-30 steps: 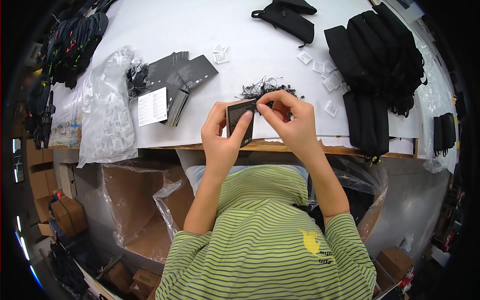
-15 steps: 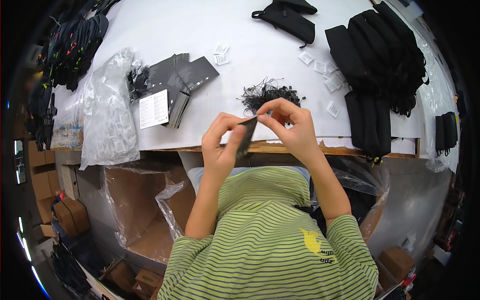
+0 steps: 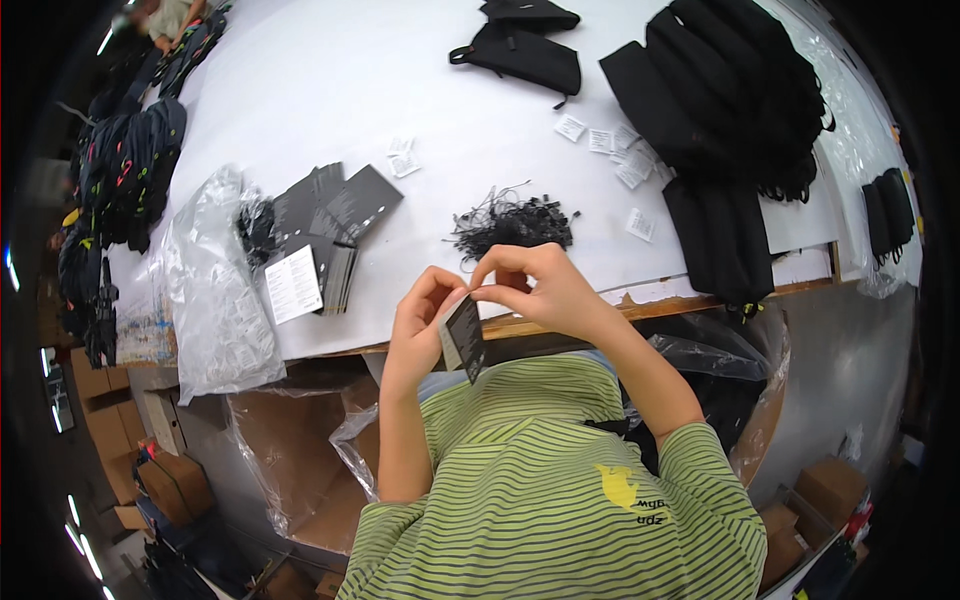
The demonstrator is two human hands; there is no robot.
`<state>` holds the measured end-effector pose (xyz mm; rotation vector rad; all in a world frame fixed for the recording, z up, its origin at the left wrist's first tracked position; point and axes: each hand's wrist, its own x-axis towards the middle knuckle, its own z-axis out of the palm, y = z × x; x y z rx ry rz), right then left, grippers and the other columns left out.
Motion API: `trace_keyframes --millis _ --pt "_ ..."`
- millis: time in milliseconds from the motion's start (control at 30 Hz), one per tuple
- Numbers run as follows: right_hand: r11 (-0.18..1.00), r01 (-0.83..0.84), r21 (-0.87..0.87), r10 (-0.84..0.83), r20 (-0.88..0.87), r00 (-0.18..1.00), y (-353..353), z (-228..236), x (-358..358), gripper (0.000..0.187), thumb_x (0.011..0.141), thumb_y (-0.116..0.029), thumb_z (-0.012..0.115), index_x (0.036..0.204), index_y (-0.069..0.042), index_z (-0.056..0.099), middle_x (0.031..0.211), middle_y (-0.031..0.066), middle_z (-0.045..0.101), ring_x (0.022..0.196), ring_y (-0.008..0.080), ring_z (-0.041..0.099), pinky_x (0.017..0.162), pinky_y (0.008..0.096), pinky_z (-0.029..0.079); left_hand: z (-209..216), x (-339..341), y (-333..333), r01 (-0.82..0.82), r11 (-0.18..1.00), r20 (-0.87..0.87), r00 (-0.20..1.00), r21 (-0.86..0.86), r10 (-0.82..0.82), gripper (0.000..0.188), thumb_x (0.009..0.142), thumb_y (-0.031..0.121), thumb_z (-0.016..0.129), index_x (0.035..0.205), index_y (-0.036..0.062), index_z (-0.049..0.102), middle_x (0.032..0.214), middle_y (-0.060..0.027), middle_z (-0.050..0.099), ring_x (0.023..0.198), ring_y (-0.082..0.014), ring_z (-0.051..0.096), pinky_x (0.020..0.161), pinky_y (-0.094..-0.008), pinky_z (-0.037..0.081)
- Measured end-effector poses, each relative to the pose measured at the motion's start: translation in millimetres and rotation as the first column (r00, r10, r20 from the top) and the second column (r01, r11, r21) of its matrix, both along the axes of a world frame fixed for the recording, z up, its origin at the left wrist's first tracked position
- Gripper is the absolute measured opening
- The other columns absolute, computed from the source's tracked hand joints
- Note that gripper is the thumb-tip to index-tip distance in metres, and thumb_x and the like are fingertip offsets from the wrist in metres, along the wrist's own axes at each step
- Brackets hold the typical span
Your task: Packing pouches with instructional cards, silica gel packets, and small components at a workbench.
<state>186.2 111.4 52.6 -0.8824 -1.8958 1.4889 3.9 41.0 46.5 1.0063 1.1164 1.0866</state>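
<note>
- Holding a small dark rectangular card tag (image 3: 464,338) between both hands, you have it lifted off the white tabletop (image 3: 330,90) and raised just in front of your chest, near the table's front edge.
- Your left hand (image 3: 420,322) pinches the tag's left edge with thumb and fingers closed on it; the card hangs edge-on and tilted, its pale back partly showing.
- Your right hand (image 3: 535,285) has its fingertips drawn together at the tag's top corner, touching the left hand's fingers. Whether a thin black loop is already caught there is too small to tell.
- Judging by this, the step in hand looks like threading a string loop through the tag's top hole, partway along rather than finished.
- The loose heap of thin black string fasteners (image 3: 510,222) lies on the table just beyond your hands, within easy reach.
- To your left sits the fanned stack of dark grey card tags (image 3: 335,215), beside a crumpled clear plastic bag (image 3: 215,300).
- Flat black fabric pouches (image 3: 720,235) lie to the right, with small white sachets (image 3: 610,150) scattered near them.
- A next move would call for a steady pinch with the left hand and a fine, precise pull from the right fingertips; the likely slip is the card twisting in your grip.
</note>
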Motion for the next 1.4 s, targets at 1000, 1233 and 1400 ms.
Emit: trace_keyframes --millis 1000,1233,1400 --pt "0.662 -0.033 -0.749 -0.65 -0.595 0.473 125.9 -43.0 51.8 0.02 0.089 -0.021 0.058 0.103 -0.008 0.065 0.089 -0.0008 0.065 0.083 0.011 0.063 0.076 0.0257 0.049 -24.1 11.9 104.4 0.091 0.995 -0.094 0.991 -0.047 -0.096 0.028 0.098 0.027 0.049 0.085 0.0055 0.06 0.078 0.0033 0.055 0.068 -0.0051 0.045 0.062 -0.0184 0.035" --pt "0.75 -0.466 -0.47 -0.406 -0.882 0.237 177.0 -161.9 68.4 0.036 0.083 -0.02 0.06 0.113 0.001 0.06 0.102 0.0068 0.065 0.091 0.0139 0.062 0.079 0.0275 0.05 -42.2 -0.6 112.6 0.05 0.968 -0.737 0.658 0.245 0.153 0.025 0.09 0.02 0.058 0.111 0.0059 0.059 0.11 -0.0128 0.058 0.111 -0.0265 0.052 0.096 -0.0374 0.039" --pt "0.694 -0.581 -0.426 -0.134 -0.869 0.476 168.8 -124.0 54.7 0.032 0.069 -0.023 0.071 0.082 -0.005 0.049 0.059 -0.0002 0.05 0.053 0.009 0.051 0.051 0.0214 0.04 -28.2 -17.3 183.7 0.061 0.977 -0.822 0.552 0.203 0.137 0.035 0.088 0.025 0.062 0.116 0.005 0.055 0.122 -0.0161 0.049 0.121 -0.0321 0.043 0.102 -0.0411 0.034"
